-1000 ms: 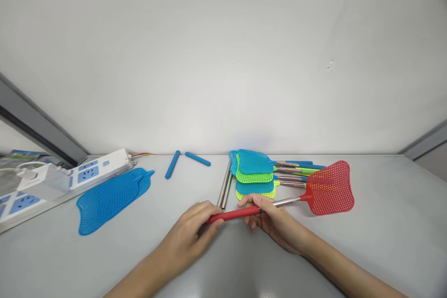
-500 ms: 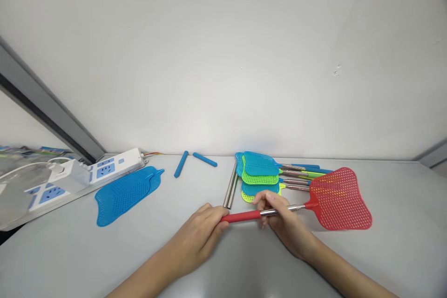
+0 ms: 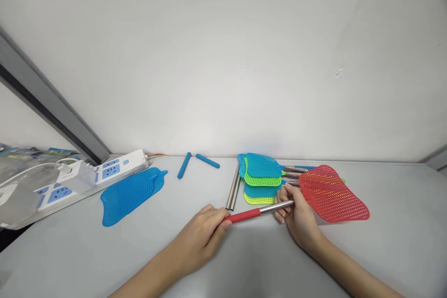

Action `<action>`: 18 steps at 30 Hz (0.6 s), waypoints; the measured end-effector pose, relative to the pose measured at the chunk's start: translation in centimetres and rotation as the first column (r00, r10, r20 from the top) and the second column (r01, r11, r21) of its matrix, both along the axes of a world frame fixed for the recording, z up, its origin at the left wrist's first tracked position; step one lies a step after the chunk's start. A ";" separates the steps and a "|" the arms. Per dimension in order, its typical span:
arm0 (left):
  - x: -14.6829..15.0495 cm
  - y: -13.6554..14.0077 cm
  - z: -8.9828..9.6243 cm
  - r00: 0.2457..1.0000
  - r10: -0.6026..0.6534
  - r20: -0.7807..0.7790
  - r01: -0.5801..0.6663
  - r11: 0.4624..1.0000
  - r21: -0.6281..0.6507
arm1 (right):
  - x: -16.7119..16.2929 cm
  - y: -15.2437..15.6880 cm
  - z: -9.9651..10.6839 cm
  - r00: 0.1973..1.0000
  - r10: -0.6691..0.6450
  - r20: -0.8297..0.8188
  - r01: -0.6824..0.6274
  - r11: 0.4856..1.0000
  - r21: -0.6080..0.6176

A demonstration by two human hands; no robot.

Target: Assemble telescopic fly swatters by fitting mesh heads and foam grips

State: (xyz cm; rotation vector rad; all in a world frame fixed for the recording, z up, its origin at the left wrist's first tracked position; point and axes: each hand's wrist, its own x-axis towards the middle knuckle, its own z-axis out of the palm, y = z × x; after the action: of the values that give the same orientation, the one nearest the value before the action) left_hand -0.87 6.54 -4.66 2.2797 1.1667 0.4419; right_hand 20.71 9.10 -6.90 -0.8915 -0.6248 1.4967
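Observation:
A red fly swatter (image 3: 333,195) with a perforated head, a metal rod and a red grip is held across the front of me. My left hand (image 3: 206,233) is closed around the end of its red grip. At the other end, my right hand (image 3: 296,214) pinches the rod close to the head, hiding the joint between them. Just behind the grip lie metal rods (image 3: 233,191). Beyond my right hand is a pile of blue and green fly swatters (image 3: 263,179), partly covered by the red head.
Two blue grip sleeves (image 3: 195,163) lie near the wall. Left of them are stacked blue swatter heads (image 3: 132,195), beside a white power strip (image 3: 134,163) with a plugged-in adapter. Clear plastic packaging (image 3: 21,186) is at the far left.
My right hand has slid right along the rod to the base of the red head. The head has tilted and turned. My left hand keeps its hold on the grip.

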 end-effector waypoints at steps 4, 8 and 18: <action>0.1 0.0 0.5 1.000 0.018 0.019 -0.018 1.000 -0.026 | -0.1 -0.1 0.2 0.999 0.005 -0.043 -0.007 0.999 -0.047; 0.3 -0.2 0.6 0.998 0.048 0.037 -0.046 0.998 -0.053 | -0.1 -0.1 0.2 0.998 0.032 -0.051 -0.035 0.998 -0.057; 1.0 -1.6 0.9 0.991 0.119 0.067 -0.108 0.983 -0.151 | -0.3 -0.7 -0.2 0.996 0.004 -0.093 -0.003 1.000 0.011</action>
State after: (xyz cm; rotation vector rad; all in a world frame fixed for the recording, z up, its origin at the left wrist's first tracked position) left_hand 0.12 4.93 -3.81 2.0608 1.2532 0.4658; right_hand 20.41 8.43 -7.06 -0.8080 -0.5660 1.5279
